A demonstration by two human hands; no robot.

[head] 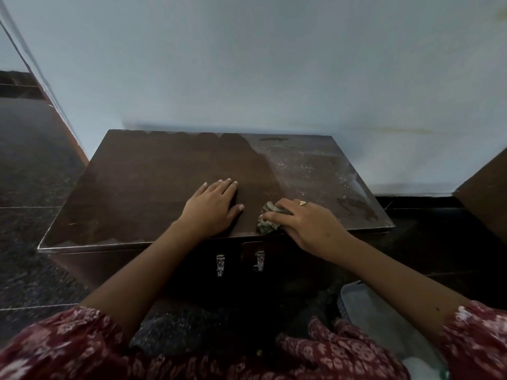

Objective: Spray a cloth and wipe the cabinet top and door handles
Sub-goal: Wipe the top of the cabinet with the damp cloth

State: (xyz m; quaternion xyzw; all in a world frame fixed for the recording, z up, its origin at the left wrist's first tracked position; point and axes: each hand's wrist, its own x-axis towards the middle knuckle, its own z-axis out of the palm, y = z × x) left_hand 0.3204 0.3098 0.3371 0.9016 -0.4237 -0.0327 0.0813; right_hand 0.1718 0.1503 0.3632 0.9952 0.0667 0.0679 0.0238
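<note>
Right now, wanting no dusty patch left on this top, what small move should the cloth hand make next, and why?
Probably slide the right hand with the cloth toward the far right corner. The cabinet top looks dark and wiped on its left, but its right part is grey and dust-speckled, and the cloth sits at the front edge beside it.

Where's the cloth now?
Head view: the cloth is bunched under the right hand at the front edge of the cabinet top, above the right door handle.
</note>
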